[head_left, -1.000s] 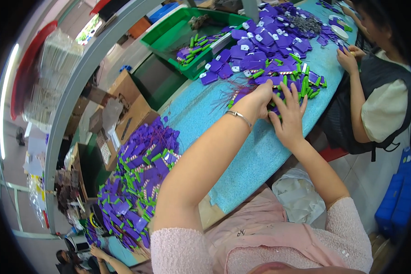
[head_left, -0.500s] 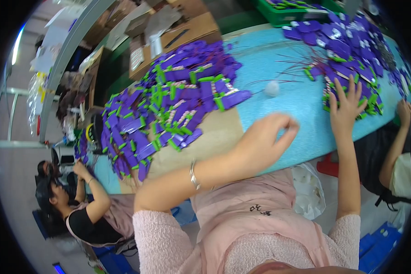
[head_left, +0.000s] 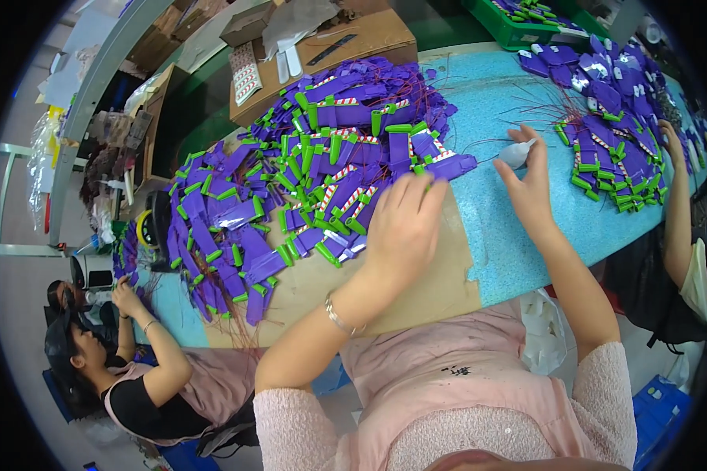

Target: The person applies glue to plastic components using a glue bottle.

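Here's the blue-topped table stretched wide in front of me, and across its left half sprawls the big heap of purple and green pieces, loose enough, I'd judge, to slide if leaned on; over on the right sits the smaller pile. Now my hands: the left is over the big heap's near edge, fingers bent and blurred, and whether they've pinched anything I can't tell. My right curls its thumb and fingers around the little bottle, but whether they've closed on it, I can't tell either. Just past my left fingers, a purple strip: light, flat, probably smooth and a bit slippery, so best taken by its long edges. And the bottle, pale and cloudy, out on the blue between the two piles: light, soft-walled by the look of it, so pinch the round belly gently, clear of the narrow tip.
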